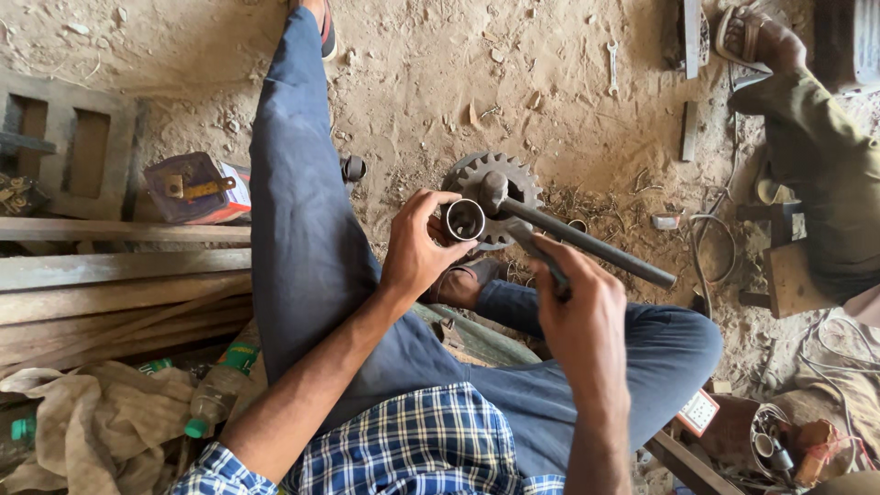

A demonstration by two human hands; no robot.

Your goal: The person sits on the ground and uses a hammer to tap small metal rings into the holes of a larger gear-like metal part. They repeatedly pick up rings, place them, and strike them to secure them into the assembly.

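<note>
— What have you got there?
— My left hand [423, 249] holds a short metal sleeve [465, 220], open end toward me. My right hand [576, 302] grips a dark rod [587, 243].
— And below?
— A gear [493, 197] lies on the dirt floor [513, 82], a wrench [612, 64] farther off.

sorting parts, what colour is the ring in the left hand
Shiny silver-grey metal ring, held by the left hand; head view.

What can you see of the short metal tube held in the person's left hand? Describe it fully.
The short grey metal tube is a hollow, open-ended cylinder with a shiny, thin-walled rim and a dark bore. Its open mouth faces the camera. The left hand pinches it by the fingertips, above the sandy ground, just in front of a toothed steel gear.
</note>
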